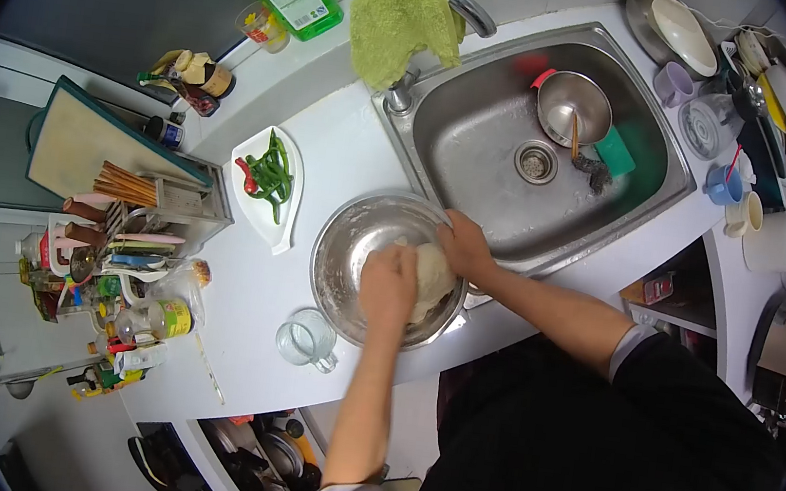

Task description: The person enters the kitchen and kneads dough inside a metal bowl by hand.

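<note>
A metal mixing bowl (330, 282) sits on the white counter beside the sink and holds a pale lump of dough (433, 280). Inside the bowl, my left hand (388, 282) is closed against the left side of the dough, its fingers curled and partly hidden. My right hand (463, 246) grips the bowl's rim on the sink side, thumb and fingers closed on the edge. Floury residue coats the bowl's inner wall. Just left of the bowl stands a clear glass mug (307, 339). Behind it, a white dish (286, 223) carries green peppers (271, 172) and a red one.
The steel sink (464, 146) contains a small pot (575, 109) and a green sponge (615, 152). A yellow-green towel (405, 26) drapes the faucet. Chopsticks (126, 183), bottles and a cutting board (96, 150) crowd the left; dishes and cups (724, 185) stand right.
</note>
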Motion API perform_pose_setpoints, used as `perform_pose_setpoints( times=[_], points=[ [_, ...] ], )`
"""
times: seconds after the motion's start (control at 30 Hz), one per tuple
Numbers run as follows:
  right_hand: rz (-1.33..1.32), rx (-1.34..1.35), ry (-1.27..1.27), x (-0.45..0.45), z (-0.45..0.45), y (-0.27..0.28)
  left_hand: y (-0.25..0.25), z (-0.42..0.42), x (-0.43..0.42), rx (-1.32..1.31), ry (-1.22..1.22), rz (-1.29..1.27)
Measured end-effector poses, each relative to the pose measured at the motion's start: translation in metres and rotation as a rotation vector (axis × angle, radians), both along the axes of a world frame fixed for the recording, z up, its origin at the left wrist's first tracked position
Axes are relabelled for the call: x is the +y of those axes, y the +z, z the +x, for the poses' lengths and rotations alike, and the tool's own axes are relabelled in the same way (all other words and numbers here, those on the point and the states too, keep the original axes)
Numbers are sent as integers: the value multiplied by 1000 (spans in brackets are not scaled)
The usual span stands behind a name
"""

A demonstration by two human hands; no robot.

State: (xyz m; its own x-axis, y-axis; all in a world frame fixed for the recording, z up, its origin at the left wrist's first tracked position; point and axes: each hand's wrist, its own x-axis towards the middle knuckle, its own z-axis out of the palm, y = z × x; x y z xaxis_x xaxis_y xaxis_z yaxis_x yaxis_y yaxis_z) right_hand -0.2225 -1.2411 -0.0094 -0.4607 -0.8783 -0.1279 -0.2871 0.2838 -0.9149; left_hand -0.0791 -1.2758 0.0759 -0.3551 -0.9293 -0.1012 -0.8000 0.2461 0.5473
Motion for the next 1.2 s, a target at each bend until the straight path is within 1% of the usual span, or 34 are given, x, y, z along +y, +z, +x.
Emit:
perform_pose_setpoints(
  times=[0.03, 0.1, 0.13, 0.17, 0.23, 0.27, 0.37, 0.4, 0.47, 0.5, 0.57, 0.63, 0.77, 0.93, 1.03, 1.1, 1.13, 1.2],
  points=[
    [-2, -4, 0, 2, 0, 6, -1, -5, 10, -4, 0, -2],
    [18, -40, 47, 2, -4, 17, 1, -10, 26, 18, 35, -430],
    [21, -45, 47, 1, -4, 14, 5, -8, 34, -9, -1, -295],
    [26, -37, 51, 0, -5, 11, 0, -8, 39, -16, -5, -289],
    [39, -44, 52, 1, -2, 5, -16, -4, 46, 158, -92, -311],
    [14, -56, 30, 2, -1, 5, -23, -3, 47, 111, -88, -363],
    [5, -80, 2, 1, -1, 7, -33, -6, 34, 98, -92, -419],
    [14, -89, 3, 1, 0, 8, -37, -6, 23, 88, -97, -410],
    [31, -79, 27, 1, -3, 13, -46, -5, -8, 26, -68, -256],
    [39, -61, 45, 1, -3, 15, -51, 0, -18, 16, -79, -247],
    [32, -79, 51, 3, -3, 15, -64, -1, -44, -20, -126, -338],
    [42, -101, 65, 1, -5, 18, -66, -4, -55, -40, -102, -277],
    [43, -123, 29, 0, -5, 20, -79, 0, -69, -51, -108, -266],
    [46, -82, 48, 2, -4, 24, -77, -1, -69, -9, -62, -303],
    [86, -36, 16, 4, 0, 16, -71, -1, -72, 42, -55, -261],
    [56, 11, -4, 4, 0, 0, -62, -4, -77, 51, -32, -34],
    [50, 23, -2, 4, -3, 4, -52, -7, -81, 62, -30, -40],
    [90, -16, 34, 4, -6, 10, -32, -7, -83, -99, -323, 50]
  ],
)
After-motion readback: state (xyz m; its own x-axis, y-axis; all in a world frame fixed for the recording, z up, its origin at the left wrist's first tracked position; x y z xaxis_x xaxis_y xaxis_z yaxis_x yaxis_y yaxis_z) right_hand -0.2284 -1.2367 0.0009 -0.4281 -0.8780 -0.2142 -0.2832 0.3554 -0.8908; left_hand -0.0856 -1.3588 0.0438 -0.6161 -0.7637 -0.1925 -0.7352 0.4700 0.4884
